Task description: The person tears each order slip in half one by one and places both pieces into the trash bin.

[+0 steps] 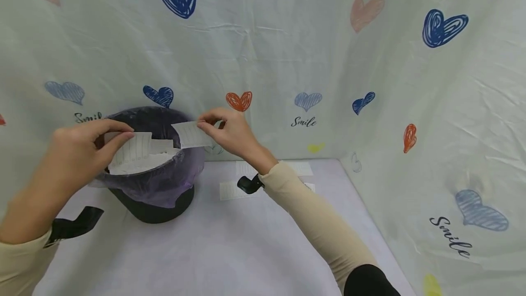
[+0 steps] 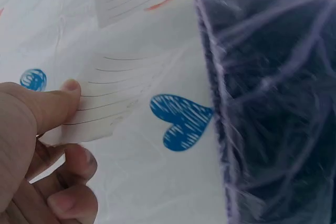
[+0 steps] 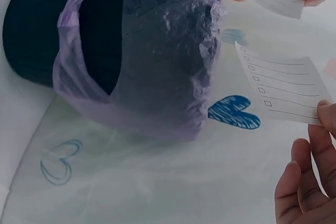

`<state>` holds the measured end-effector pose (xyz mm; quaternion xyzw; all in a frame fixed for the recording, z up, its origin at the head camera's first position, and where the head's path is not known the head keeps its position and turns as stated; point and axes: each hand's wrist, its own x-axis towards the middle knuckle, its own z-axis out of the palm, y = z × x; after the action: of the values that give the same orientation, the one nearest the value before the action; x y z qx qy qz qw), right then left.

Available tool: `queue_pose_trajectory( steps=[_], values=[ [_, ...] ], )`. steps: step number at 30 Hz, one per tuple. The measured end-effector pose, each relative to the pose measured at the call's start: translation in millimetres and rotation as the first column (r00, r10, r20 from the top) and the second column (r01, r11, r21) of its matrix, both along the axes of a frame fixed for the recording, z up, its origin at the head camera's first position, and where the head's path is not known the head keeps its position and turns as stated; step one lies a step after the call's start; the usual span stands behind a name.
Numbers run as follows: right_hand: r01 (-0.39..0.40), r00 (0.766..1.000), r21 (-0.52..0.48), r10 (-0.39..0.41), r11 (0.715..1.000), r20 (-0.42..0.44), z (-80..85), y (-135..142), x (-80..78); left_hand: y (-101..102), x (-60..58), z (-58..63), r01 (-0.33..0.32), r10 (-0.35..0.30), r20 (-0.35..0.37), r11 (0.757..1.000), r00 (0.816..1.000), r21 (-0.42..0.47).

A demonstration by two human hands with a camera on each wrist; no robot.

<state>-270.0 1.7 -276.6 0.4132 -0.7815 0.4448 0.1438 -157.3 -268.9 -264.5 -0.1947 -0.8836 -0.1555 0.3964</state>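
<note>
Over the left part of a dark trash bin (image 1: pixel 152 211), my left hand (image 1: pixel 84 150) pinches a lined slip of paper (image 1: pixel 135 146) between thumb and fingers. My right hand (image 1: pixel 234 132) pinches another slip of paper (image 1: pixel 190 134) by its edge, over the bin's right rim. That slip (image 3: pixel 283 87) shows ruled lines and a column of small checkboxes in the right wrist view. A thin purple bag (image 1: pixel 164 188) lines the bin and folds down over its outside. White paper (image 1: pixel 141 164) shows inside the bin's mouth, partly hidden behind the left slip.
More paper slips (image 1: pixel 231 191) lie on the white-covered table (image 1: pixel 230 250) by the back edge, partly behind my right wrist. A pale curtain (image 1: pixel 271 58) printed with hearts stands behind and to the right of the table. The bin stands at the table's back left.
</note>
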Motion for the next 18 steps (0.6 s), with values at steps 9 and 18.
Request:
queue_pose_trajectory(
  steps=[9, 18],
  values=[
    [0.019, 0.995, -0.034, -0.016, 0.999, 0.094, -4.0, -22.1, -8.6, -12.1, -5.9, -5.8, -0.092, 0.088, 0.099, 0.995, 0.991, 0.036],
    [0.017, 0.993, 0.009, -0.018, 1.0, 0.114, -9.9, -40.1, -5.0, -18.1, -13.3, -10.8, -0.114, 0.113, 0.167, 0.993, 0.98, -0.007]
  ],
)
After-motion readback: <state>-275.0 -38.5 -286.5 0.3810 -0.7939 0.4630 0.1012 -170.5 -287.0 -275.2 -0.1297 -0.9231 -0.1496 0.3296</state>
